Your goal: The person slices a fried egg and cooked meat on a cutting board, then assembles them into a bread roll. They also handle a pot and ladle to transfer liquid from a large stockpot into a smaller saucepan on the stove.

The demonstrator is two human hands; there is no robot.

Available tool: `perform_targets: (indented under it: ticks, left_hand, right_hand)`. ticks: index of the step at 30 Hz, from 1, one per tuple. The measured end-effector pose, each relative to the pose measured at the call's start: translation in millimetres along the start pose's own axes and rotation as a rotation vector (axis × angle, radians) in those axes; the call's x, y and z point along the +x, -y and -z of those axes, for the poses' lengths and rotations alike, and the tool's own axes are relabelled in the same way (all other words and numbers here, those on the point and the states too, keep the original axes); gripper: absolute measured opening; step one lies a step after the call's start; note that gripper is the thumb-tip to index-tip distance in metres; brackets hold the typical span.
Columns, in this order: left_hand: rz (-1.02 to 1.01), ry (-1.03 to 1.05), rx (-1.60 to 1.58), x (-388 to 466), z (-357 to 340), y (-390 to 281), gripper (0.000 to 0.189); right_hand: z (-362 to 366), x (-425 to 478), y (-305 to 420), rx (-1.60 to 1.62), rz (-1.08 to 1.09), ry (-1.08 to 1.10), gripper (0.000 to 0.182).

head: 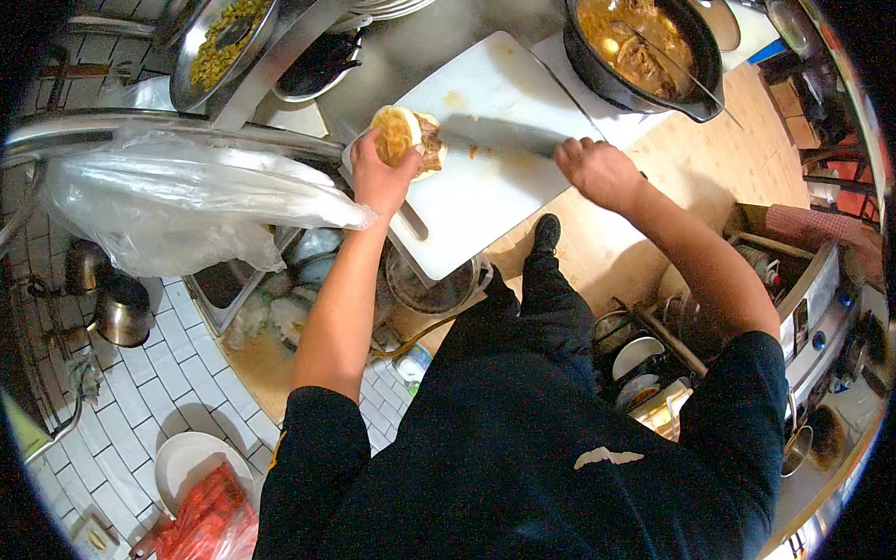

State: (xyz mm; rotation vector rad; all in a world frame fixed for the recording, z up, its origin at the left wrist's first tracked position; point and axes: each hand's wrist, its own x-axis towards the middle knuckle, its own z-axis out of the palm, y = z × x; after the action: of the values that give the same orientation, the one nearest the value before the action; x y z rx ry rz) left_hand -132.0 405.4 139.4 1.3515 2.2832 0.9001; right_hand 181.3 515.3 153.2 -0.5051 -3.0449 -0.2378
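Note:
My left hand (pixel 385 175) grips a browned flatbread bun (pixel 393 134) at the left end of a white cutting board (pixel 483 212). Brown meat (pixel 430 141) shows at the bun's open right side. In my right hand (pixel 600 171), at the board's right edge, is a knife whose broad blade (pixel 498 132) is blurred. The blade points left across the board, its tip close to the meat. Brown stains and a small scrap mark the board. My fingers hide the knife's handle.
A black pot (pixel 577 61) of brown broth, meat and eggs stands right of the board, a thin utensil leaning over its rim. Clear plastic bags (pixel 156 194) hang at left. Behind are a metal bowl (pixel 183 82) of chopped yellow-green food and stacked plates (pixel 401 2). Another person's checked sleeve (pixel 809 221) shows at right.

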Motion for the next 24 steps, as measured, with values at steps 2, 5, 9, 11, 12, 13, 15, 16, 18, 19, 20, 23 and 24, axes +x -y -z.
perform_targets:
  ticks: [2,5,9,11,12,13,15,16,18,19,20,23,24]
  left_hand:
    - [0.009,0.003,0.003,0.8,-0.8,4.8,0.068]
    - [0.024,0.040,-0.043,3.0,-0.5,-2.1,0.069]
    - [-0.090,0.076,0.004,7.2,-4.1,1.5,0.070]
    - [-0.086,0.108,-0.004,9.7,-4.2,-3.7,0.070]
    - [-0.083,0.125,-0.002,9.2,-3.2,-4.7,0.071]
    - [-0.100,0.136,0.014,8.0,-4.0,-3.9,0.070]
    - [-0.135,0.154,0.045,6.6,-4.9,-2.7,0.069]
    - [-0.137,0.164,0.029,5.6,-4.1,-2.4,0.069]
    - [-0.141,0.184,-0.006,2.1,-2.3,-2.9,0.068]
    - [-0.180,0.190,0.010,1.4,-3.6,-3.4,0.068]
    - [-0.216,0.194,0.026,0.5,-6.1,-4.4,0.068]
    - [-0.229,0.185,0.102,2.0,-9.3,-10.6,0.069]
    - [-0.214,0.174,0.131,2.8,-10.9,-11.9,0.069]
  right_hand:
    - [10.8,-3.6,12.0,0.076,-0.002,0.020,0.013]
    - [4.9,-20.7,24.4,0.405,-0.213,-0.052,0.012]
    - [-18.9,-58.2,47.1,1.793,-1.048,0.110,0.029]
    - [-31.8,-68.5,60.4,1.916,-1.160,0.119,0.027]
    - [-39.8,-72.9,66.2,1.903,-1.157,0.056,0.027]
    - [-46.1,-78.2,70.6,1.888,-1.154,-0.007,0.027]
    - [-39.1,-90.4,75.4,1.836,-1.223,-0.115,0.028]
    - [-33.4,-92.9,77.6,1.808,-1.254,-0.168,0.028]
    - [-31.3,-97.3,82.2,1.651,-1.341,-0.163,0.028]
    - [-26.2,-93.2,86.3,1.592,-1.371,-0.169,0.028]
    - [-27.7,-85.7,91.9,1.493,-1.378,-0.150,0.028]
    - [-46.6,-48.1,122.3,1.375,-1.299,-0.124,0.029]
    - [-42.7,-28.0,134.8,1.512,-1.264,-0.192,0.029]
